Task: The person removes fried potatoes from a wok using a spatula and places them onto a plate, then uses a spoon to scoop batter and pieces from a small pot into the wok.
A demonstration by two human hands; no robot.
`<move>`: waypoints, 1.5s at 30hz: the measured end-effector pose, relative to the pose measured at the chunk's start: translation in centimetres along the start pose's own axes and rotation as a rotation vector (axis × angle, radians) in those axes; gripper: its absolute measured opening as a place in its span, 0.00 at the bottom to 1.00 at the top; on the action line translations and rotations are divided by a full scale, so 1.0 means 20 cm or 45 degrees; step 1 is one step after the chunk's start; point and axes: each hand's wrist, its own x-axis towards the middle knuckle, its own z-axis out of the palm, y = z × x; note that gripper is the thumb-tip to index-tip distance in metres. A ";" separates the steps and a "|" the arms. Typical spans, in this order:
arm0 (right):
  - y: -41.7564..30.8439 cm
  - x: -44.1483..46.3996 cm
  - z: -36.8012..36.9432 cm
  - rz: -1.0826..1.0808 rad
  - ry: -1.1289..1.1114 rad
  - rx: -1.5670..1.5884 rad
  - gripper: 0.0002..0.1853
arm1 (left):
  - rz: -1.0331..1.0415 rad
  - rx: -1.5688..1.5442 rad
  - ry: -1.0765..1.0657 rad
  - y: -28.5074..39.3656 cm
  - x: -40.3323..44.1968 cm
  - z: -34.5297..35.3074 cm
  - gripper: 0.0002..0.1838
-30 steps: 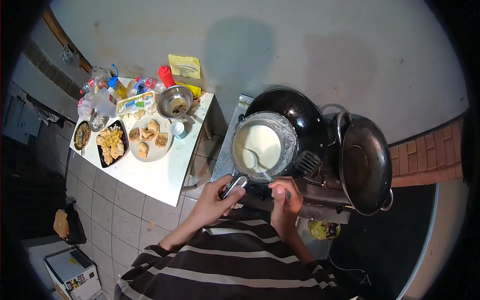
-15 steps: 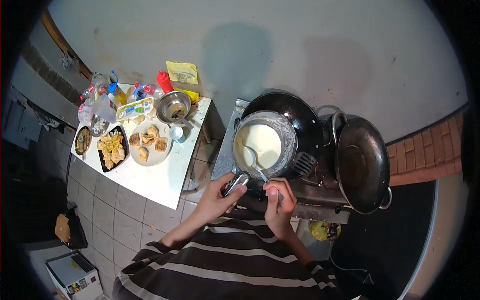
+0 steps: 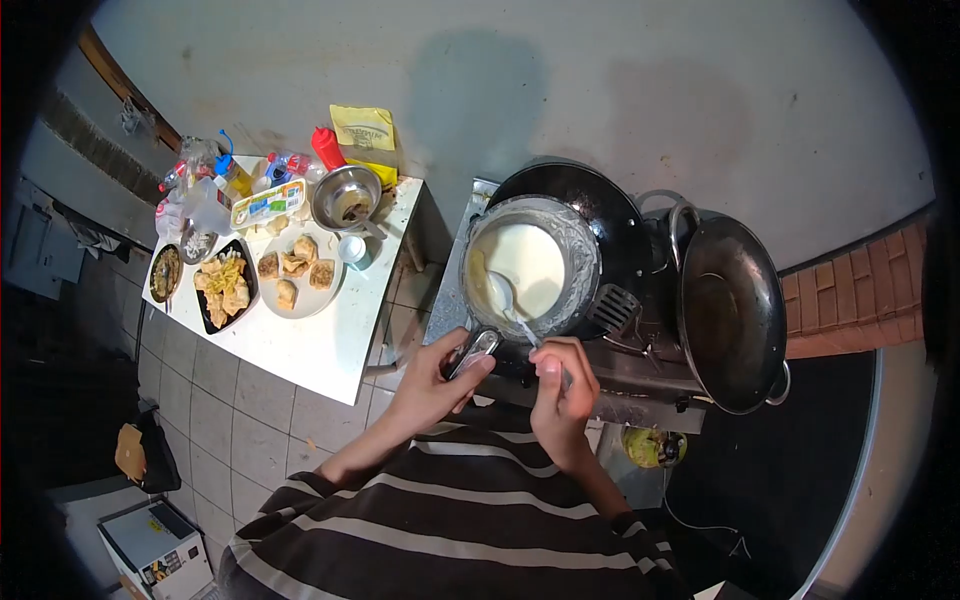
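Observation:
My left hand point(image 3: 428, 388) is closed around the metal-trimmed handle point(image 3: 479, 348) of a saucepan point(image 3: 583, 255). Inside the saucepan is a pale, creamy mixture point(image 3: 532, 268), and more of it is smeared over the inner wall. A metal spoon point(image 3: 502, 294) dips its bowl into the left part of this mixture. The spoon's upper end is gripped by my right hand point(image 3: 566, 392), whose fingers are curled at the near rim. Behind and partly under the saucepan sits a dark wok point(image 3: 612, 215). To the right of the saucepan lies a slotted spatula point(image 3: 612, 308).
A second wok point(image 3: 712, 320) stands on the stove at right. On the white table point(image 3: 325, 365) at left are a plate of fried pieces point(image 3: 300, 290), a black dish point(image 3: 222, 290), a metal bowl point(image 3: 345, 198), a small cup point(image 3: 354, 252) and a red bottle point(image 3: 327, 148).
The whole view has shifted slightly, so the stove and table appear higher. Both hands keep their holds, and the spoon stays at the left side of the mixture.

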 end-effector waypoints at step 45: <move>0.07 -0.03 -0.04 0.086 -0.073 0.323 0.13 | 0.035 -0.046 0.075 -0.03 -0.08 -0.06 0.11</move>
